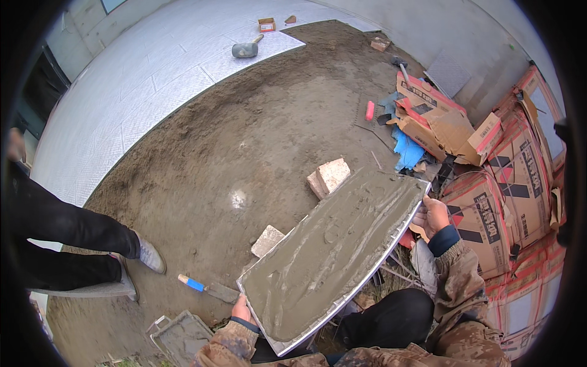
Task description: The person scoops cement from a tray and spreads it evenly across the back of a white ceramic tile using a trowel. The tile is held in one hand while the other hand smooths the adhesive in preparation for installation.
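A large rectangular tile (pixel 330 244), its upper face spread with wet grey mortar, lies across both my hands, tilted with its right end farther off. My left hand (pixel 243 309) grips the near left corner by the edge. At the far right corner my right hand (pixel 433 216) is closed round the edge, the fingers partly hidden beneath. Two stone blocks stand just beyond the tile: a larger one (pixel 330 177) and a smaller one (pixel 267 241). Left of the tile a trowel (pixel 221 292) with a blue-banded handle rests on the ground.
Laid pale tiles (pixel 147 92) border the rough mortar bed (pixel 263 122); a rubber mallet (pixel 246 49) lies on them. Tile cartons (pixel 483 214) and torn cardboard (pixel 434 116) crowd the right. Another person's legs (pixel 79 244) stand at left. A mortar-filled tray (pixel 181 337) sits low left.
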A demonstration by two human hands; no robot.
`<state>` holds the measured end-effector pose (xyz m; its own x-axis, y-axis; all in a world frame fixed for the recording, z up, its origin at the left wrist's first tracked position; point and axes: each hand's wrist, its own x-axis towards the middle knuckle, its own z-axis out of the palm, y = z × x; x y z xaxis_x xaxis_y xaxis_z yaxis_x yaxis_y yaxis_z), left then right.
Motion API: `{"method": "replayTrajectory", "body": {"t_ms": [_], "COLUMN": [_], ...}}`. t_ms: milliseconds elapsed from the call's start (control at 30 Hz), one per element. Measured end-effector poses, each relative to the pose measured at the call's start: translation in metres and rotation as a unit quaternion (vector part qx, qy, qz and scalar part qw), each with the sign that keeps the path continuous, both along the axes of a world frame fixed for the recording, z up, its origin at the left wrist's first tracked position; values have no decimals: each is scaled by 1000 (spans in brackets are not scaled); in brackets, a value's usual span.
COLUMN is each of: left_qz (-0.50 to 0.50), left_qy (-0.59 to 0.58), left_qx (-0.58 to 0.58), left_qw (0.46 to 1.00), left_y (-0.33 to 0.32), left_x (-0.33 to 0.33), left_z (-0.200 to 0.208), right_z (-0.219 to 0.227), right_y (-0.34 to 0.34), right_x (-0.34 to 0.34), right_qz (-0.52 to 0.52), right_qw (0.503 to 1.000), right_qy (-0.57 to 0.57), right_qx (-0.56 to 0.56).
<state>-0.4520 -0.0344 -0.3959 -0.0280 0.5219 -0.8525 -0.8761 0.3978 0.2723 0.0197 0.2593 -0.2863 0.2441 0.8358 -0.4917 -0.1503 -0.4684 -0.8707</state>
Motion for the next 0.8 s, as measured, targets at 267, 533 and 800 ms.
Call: {"method": "replayTrajectory", "body": {"t_ms": [267,533,800], "left_qz": [-49,-61,-145], "left_qy": [-18,59,382], "left_qx": [-14,-2,272], "left_qw": [999,996,871], "left_y": [-7,-27,-59], "left_x": [-1,-39,-52], "left_z": [-11,-77,-116], "right_z": [22,51,54], "right_y": [27,49,96], "right_x": [-16,-45,-92], "right_qz": [34,80,86], "right_qw": [998,992,990], "right_qy": [34,68,89], "right_qx": [36,64,73]}}
